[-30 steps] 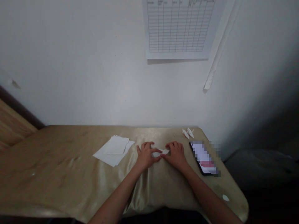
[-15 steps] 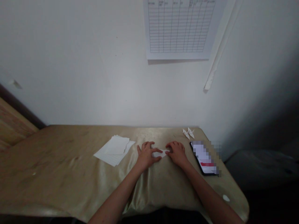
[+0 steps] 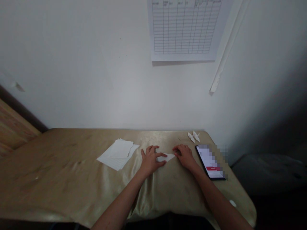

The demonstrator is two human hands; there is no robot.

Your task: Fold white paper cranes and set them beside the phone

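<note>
A small folded white paper [image 3: 168, 157] lies flat on the tan cloth-covered table [image 3: 59, 166]. My left hand [image 3: 151, 159] rests on its left part, fingers curled and pressing it down. The fingertips of my right hand [image 3: 184, 155] press together at the paper's right tip. Most of the paper is hidden under my left hand.
A stack of white sheets [image 3: 118, 154] lies left of my hands. A phone with a lit screen [image 3: 210, 162] lies to the right, and a small folded paper figure [image 3: 193, 136] sits at the table's back right corner. A ruled chart [image 3: 185, 28] hangs on the wall.
My right hand has slid a little to the right along the paper, exposing more of its pointed right end. My left hand has stayed in place.
</note>
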